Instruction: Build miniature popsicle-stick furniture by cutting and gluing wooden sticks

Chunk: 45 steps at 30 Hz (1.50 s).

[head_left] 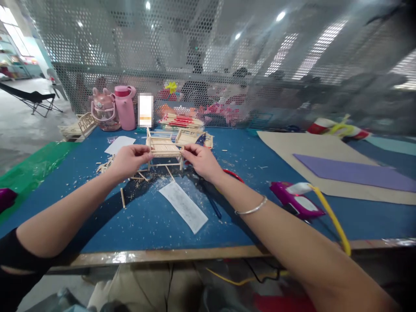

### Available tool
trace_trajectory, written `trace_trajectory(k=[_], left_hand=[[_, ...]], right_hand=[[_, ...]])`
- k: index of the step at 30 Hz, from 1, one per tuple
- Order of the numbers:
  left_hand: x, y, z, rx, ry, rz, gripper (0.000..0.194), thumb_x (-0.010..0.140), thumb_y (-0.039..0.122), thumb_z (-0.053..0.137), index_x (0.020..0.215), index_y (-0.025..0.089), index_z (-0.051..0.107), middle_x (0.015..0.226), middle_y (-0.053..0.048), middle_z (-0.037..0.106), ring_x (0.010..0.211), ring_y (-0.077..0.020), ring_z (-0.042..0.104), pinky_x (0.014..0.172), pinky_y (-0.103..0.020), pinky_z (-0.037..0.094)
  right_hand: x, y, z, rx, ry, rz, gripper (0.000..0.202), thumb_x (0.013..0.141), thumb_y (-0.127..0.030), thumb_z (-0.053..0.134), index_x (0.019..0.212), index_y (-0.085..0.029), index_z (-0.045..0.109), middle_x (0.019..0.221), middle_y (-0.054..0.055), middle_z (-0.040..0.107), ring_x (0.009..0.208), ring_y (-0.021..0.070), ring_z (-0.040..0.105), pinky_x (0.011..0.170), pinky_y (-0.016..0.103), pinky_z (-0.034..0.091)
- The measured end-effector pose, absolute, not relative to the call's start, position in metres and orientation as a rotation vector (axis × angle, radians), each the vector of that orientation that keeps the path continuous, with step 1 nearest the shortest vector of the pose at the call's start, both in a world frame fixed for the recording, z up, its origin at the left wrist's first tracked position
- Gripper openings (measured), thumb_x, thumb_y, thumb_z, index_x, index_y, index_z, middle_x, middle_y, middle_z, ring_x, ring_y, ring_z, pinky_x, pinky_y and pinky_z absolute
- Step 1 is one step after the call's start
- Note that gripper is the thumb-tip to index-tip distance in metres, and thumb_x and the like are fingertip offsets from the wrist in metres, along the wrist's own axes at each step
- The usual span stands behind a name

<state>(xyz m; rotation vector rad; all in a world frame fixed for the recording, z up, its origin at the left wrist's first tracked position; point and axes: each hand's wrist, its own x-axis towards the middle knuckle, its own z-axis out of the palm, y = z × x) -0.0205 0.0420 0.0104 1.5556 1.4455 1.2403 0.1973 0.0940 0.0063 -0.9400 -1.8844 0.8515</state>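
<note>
A small wooden-stick model chair [165, 149] stands on the blue tabletop [107, 225], with a slatted seat and thin legs. My left hand [131, 159] pinches its left front corner between thumb and fingertips. At the right front corner, my right hand [200, 159] pinches it the same way. Under my right forearm lie plier-like handles [214, 206], partly hidden. A strip of pale paper [183, 207] rests in front of the model. Loose sticks [122, 198] and wood crumbs are scattered to the left, near my left hand.
Pink bottles [125, 108], a lit white screen [145, 110] and bundled sticks [182, 121] stand along the perforated metal screen [130, 52]. Right of my arm lie a magenta device [297, 201] with a yellow cord, and a purple sheet [351, 171] on beige board [279, 147].
</note>
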Motion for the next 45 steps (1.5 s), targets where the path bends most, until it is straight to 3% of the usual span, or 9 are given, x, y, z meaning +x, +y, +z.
trace_trajectory(k=[4,8,13,19,23,32,35,39,45], left_hand=[[-0.015,0.039,0.015,1.369,1.288,1.388,0.026,0.061,0.035,0.072,0.077,0.015,0.070,0.069,0.000,0.065,0.058,-0.0099,0.053,0.062,-0.025,0.043],[-0.008,0.027,0.008,1.351,1.369,1.508,0.024,0.065,0.034,0.069,0.079,0.015,0.071,0.072,-0.001,0.068,0.064,-0.0120,0.056,0.066,-0.025,0.044],[-0.006,0.020,0.010,1.396,1.507,1.493,0.020,0.069,0.034,0.067,0.075,0.016,0.071,0.070,-0.002,0.068,0.062,-0.0124,0.055,0.065,-0.025,0.044],[-0.012,0.023,0.007,1.433,1.501,1.440,0.022,0.071,0.038,0.066,0.077,0.017,0.071,0.069,-0.001,0.067,0.059,-0.0114,0.053,0.060,-0.025,0.042],[-0.013,0.023,0.005,1.444,1.486,1.437,0.022,0.072,0.039,0.066,0.077,0.019,0.070,0.067,0.000,0.065,0.058,-0.0107,0.051,0.059,-0.025,0.041],[-0.007,0.017,0.011,1.500,1.500,1.431,0.019,0.072,0.036,0.064,0.065,0.019,0.067,0.065,-0.001,0.064,0.060,-0.0124,0.052,0.061,-0.027,0.043],[-0.006,0.017,0.009,1.479,1.462,1.448,0.015,0.069,0.033,0.067,0.072,0.019,0.070,0.068,-0.001,0.065,0.062,-0.0130,0.053,0.062,-0.027,0.044],[-0.004,0.019,0.007,1.397,1.406,1.487,0.024,0.063,0.027,0.071,0.084,0.017,0.071,0.069,0.000,0.065,0.062,-0.0121,0.054,0.063,-0.028,0.046],[-0.001,0.018,0.010,1.362,1.414,1.449,0.022,0.064,0.025,0.070,0.084,0.014,0.068,0.069,0.000,0.065,0.061,-0.0110,0.054,0.063,-0.026,0.045]], right_hand=[[0.193,0.090,0.020,-0.934,-1.779,0.941,0.023,0.070,-0.040,0.059,0.067,-0.018,0.056,0.059,-0.004,0.050,0.053,0.0091,0.042,0.054,0.024,0.036],[0.188,0.082,0.011,-0.924,-1.679,1.004,0.023,0.068,-0.040,0.060,0.070,-0.017,0.058,0.061,-0.003,0.053,0.056,0.0098,0.046,0.057,0.025,0.040],[0.190,0.073,0.002,-0.867,-1.572,1.148,0.023,0.066,-0.038,0.065,0.075,-0.017,0.064,0.069,-0.001,0.061,0.063,0.0119,0.053,0.067,0.029,0.046],[0.194,0.071,0.002,-0.761,-1.431,1.367,0.019,0.062,-0.031,0.066,0.077,-0.019,0.067,0.069,-0.001,0.065,0.066,0.0121,0.058,0.068,0.028,0.047],[0.193,0.071,0.000,-0.806,-1.476,1.278,0.021,0.063,-0.032,0.069,0.079,-0.018,0.068,0.073,0.000,0.066,0.067,0.0122,0.058,0.071,0.029,0.047],[0.188,0.071,-0.003,-0.910,-1.539,1.038,0.024,0.068,-0.039,0.063,0.077,-0.017,0.062,0.067,-0.001,0.059,0.060,0.0115,0.051,0.060,0.027,0.044],[0.186,0.070,-0.004,-0.928,-1.547,0.958,0.024,0.071,-0.040,0.059,0.076,-0.017,0.059,0.067,-0.001,0.057,0.060,0.0113,0.049,0.058,0.025,0.042],[0.185,0.069,-0.005,-0.932,-1.556,0.856,0.024,0.074,-0.041,0.055,0.078,-0.017,0.057,0.072,0.001,0.057,0.065,0.0128,0.049,0.058,0.025,0.040],[0.184,0.069,-0.006,-0.935,-1.582,0.781,0.021,0.076,-0.039,0.054,0.077,-0.018,0.055,0.074,0.002,0.055,0.069,0.0145,0.049,0.061,0.027,0.039]])
